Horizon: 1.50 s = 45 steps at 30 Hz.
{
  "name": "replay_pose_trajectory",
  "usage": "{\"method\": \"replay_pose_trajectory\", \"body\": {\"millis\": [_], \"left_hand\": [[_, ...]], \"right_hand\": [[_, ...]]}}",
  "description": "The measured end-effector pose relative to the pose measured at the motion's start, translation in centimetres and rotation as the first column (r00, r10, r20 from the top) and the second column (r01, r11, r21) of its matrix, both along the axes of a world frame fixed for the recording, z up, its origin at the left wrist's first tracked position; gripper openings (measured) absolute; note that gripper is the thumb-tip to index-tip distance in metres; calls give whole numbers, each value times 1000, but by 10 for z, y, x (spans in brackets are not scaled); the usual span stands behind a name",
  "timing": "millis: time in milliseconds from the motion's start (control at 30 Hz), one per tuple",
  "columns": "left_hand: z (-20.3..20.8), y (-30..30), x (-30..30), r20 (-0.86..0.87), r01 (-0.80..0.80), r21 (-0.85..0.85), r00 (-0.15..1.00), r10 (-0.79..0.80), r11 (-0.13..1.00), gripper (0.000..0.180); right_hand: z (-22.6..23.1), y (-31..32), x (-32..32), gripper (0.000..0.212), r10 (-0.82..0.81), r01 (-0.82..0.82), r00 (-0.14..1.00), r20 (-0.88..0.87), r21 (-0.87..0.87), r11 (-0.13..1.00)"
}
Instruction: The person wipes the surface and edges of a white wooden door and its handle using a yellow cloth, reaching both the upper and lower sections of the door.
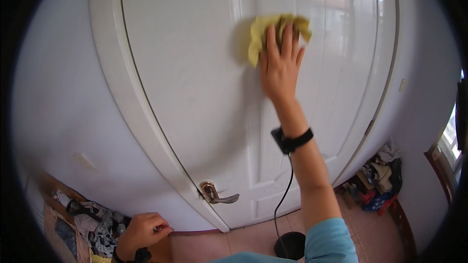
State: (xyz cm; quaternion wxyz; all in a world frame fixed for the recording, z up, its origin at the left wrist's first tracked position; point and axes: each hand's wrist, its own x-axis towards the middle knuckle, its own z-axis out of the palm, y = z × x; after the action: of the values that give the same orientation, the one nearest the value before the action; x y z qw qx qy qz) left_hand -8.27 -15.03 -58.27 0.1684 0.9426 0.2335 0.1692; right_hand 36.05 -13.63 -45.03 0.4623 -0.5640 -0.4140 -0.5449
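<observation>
My right hand [282,70] is pressing a crumpled yellow cloth [262,29] flat against the upper middle of a white panelled door [183,63]. Its fingers are spread over the cloth, which shows past them on both sides. A black band with a small box and a cable circles that wrist. Low on the left, my left hand [140,234] hangs in front of the wall with its fingers loosely curled in, and no object shows in it. A metal lever handle [217,194] sits at the door's lower left, between the two hands.
Clothes and fabric [100,224] are heaped at the lower left. A dark round bin [291,245] stands on the pink tiled floor [234,241]. More bags and cloth items [380,180] lie piled in the right corner, near a window [451,136].
</observation>
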Motion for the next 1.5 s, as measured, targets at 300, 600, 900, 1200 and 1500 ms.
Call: {"method": "replay_pose_trajectory", "body": {"millis": [300, 600, 900, 1200, 1500], "left_hand": [[5, 44, 20, 202, 11, -42, 979, -3, 999, 25], [77, 61, 122, 273, -83, 489, 960, -62, 868, 61], [115, 115, 217, 421, -330, 868, 885, -197, 371, 55], [104, 129, 231, 562, -427, 816, 745, -360, 389, 43], [103, 130, 239, 586, -445, 804, 702, -404, 394, 41]], "right_hand": [[1, -11, 41, 54, -8, 21, 989, -148, 87, 996], [-215, -4, -20, 59, 90, -145, 948, -305, -163, 976], [-35, -6, 6, 59, -22, 20, 998, -58, -42, 999], [-99, -9, 13, 61, -35, 19, 966, -255, -66, 998], [-259, 9, -43, 66, -104, 37, 932, -347, -194, 980]]}}
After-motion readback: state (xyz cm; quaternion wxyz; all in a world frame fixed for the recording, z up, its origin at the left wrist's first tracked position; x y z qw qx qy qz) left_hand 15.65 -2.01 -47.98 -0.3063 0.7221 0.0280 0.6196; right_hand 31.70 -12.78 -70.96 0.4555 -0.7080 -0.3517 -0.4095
